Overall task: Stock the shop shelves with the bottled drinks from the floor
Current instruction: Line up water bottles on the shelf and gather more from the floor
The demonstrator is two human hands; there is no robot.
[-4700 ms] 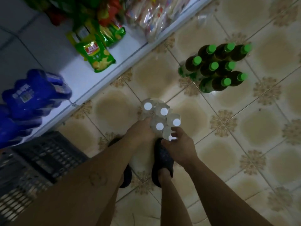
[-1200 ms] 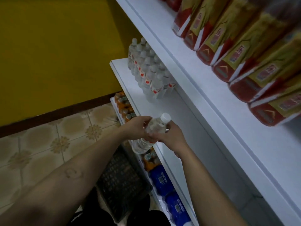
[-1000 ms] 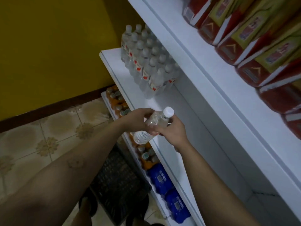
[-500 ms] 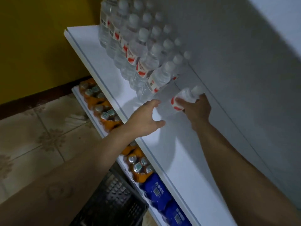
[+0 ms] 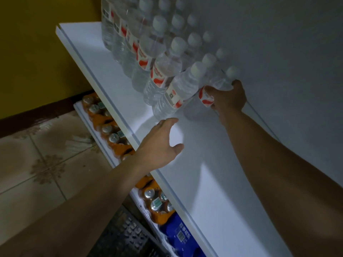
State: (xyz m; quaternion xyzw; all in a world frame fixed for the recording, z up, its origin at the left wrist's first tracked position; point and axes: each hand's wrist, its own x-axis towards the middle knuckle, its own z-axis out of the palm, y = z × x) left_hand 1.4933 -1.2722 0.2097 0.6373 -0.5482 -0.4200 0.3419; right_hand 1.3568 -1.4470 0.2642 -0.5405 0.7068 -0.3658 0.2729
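Shop interior, head view: yellow wall (image 5: 37,52) to the left, tiled floor (image 5: 37,164) below, and a white shelf (image 5: 194,164) running diagonally across the frame against a pale back panel (image 5: 278,52).

Stock on the shelf: a block of water bottles (image 5: 161,67) with white caps and red-and-white labels stands in rows at the far end. The near half of the shelf carries nothing visible.

Right hand (image 5: 229,97): fingers and thumb wrapped round one water bottle (image 5: 218,81) at label height. This bottle sits at the near end of the rearmost row, just beside the back panel and touching or nearly touching its neighbour. Whether its base has met the shelf cannot be told.

Left hand (image 5: 159,143): fingers spread and relaxed, holding nothing, hovering above the front part of the shelf just beside the nearest bottle of the front row.

Below: a lower shelf (image 5: 81,115) holds orange drink packs (image 5: 111,134) and blue packs (image 5: 178,236); a black crate (image 5: 126,236) stands on the floor.

Assessment: the step in hand is seating a single bottle in the back row. The next move calls for setting it flush and upright, letting go without disturbing adjacent bottles, then returning to the floor for more. Risk: a knock could topple the closely packed row.
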